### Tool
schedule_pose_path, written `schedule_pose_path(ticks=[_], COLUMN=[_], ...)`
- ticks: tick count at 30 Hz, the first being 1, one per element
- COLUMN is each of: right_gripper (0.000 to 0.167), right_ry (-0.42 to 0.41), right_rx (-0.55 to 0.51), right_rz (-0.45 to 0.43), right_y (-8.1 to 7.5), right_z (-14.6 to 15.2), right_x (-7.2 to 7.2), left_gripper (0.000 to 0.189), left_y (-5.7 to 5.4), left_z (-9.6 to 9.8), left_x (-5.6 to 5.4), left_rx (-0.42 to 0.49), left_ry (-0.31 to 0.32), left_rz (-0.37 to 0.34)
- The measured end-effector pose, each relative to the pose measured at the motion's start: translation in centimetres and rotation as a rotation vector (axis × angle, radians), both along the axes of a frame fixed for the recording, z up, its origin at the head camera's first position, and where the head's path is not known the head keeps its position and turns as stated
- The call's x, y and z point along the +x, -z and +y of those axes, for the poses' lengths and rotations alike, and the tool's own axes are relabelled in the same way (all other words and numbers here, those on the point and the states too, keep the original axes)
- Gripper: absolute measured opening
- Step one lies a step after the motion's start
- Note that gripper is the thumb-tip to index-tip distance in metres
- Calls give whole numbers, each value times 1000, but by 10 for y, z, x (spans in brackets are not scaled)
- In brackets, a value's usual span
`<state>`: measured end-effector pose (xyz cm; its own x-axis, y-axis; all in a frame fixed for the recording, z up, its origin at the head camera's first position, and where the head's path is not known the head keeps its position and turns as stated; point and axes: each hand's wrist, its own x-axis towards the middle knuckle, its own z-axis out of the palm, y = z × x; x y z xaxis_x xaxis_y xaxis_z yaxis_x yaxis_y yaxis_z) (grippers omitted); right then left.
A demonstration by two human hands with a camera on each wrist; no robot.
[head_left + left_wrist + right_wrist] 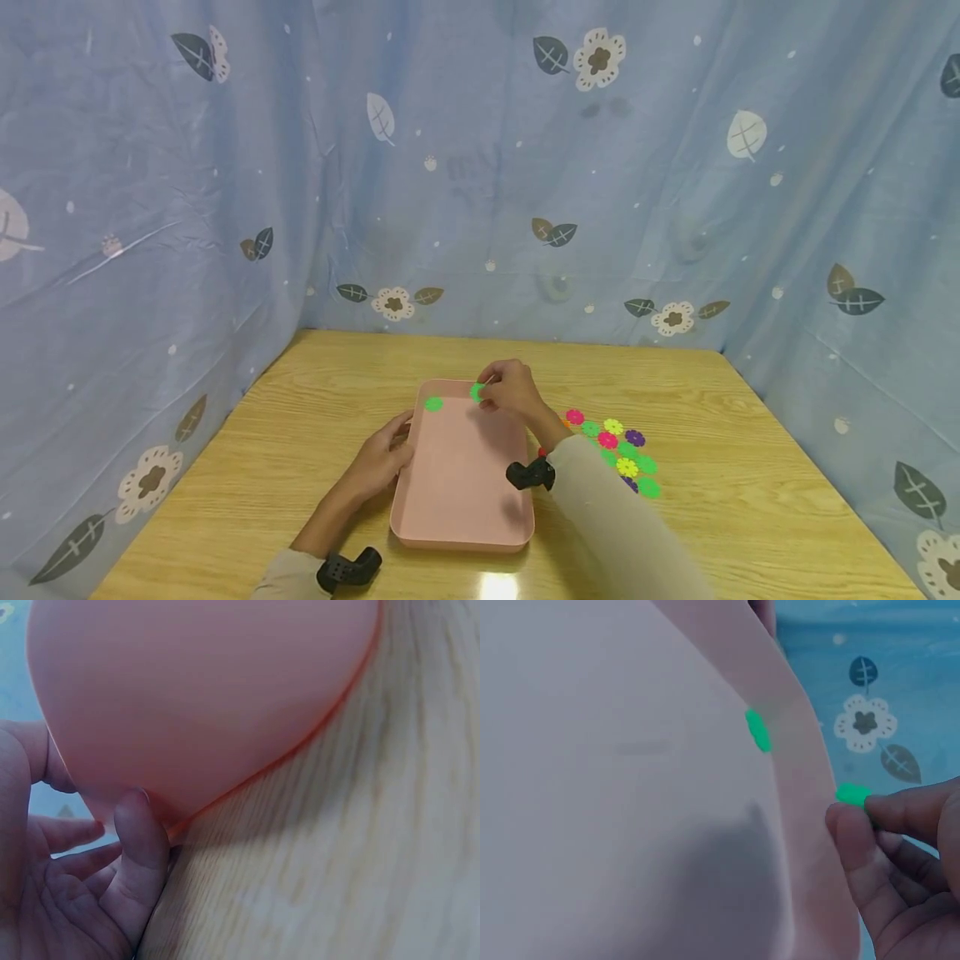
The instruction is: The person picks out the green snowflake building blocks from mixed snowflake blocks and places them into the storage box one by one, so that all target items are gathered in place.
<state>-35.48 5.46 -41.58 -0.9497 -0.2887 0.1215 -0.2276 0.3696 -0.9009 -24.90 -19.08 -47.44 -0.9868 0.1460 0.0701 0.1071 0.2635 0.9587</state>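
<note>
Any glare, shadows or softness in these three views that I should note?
Head: a small bright glare patch on the table at the bottom edge, soft shadows inside the pink tray; left wrist: soft focus overall, wood grain smeared, shadow on the table along the tray; right wrist: hazy, a broad blurry shadow on the tray floor, the green flower inside lacking crisp detail.

2 arms reach forward over the bench [750, 500], the left arm [326, 521] slanting inward from the side of the left edge, the right arm [622, 521] stretched farther and angled toward the far edge. The left grip [381, 458], nearer the left edge, is turned inward, its thumb opposite partly bent fingers. The right grip [512, 389], closer to the far edge, pinches between thumb and index finger, the other fingers curled.
</note>
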Motion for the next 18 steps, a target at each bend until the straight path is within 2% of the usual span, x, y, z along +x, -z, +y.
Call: schedule_pose_path(ticks=[5, 13, 16, 18], right_gripper=[18, 14, 8, 15], right_ry=[-21, 32, 45, 47], right_rx=[126, 444, 523, 547], right_rz=[-2, 29, 40, 29], right_y=[8, 12, 14, 16], right_z=[-12, -26, -28, -30], right_x=[0, 5, 6, 6], left_gripper=[71, 67, 67, 66], left_y=[-1, -1, 1, 2], left_z=[-1, -1, -1, -1], left_x=[1, 1, 0, 0], left_rx=[-3, -35, -38, -38], left_ry=[-8, -10, -10, -10], left_rz=[-6, 9, 12, 12])
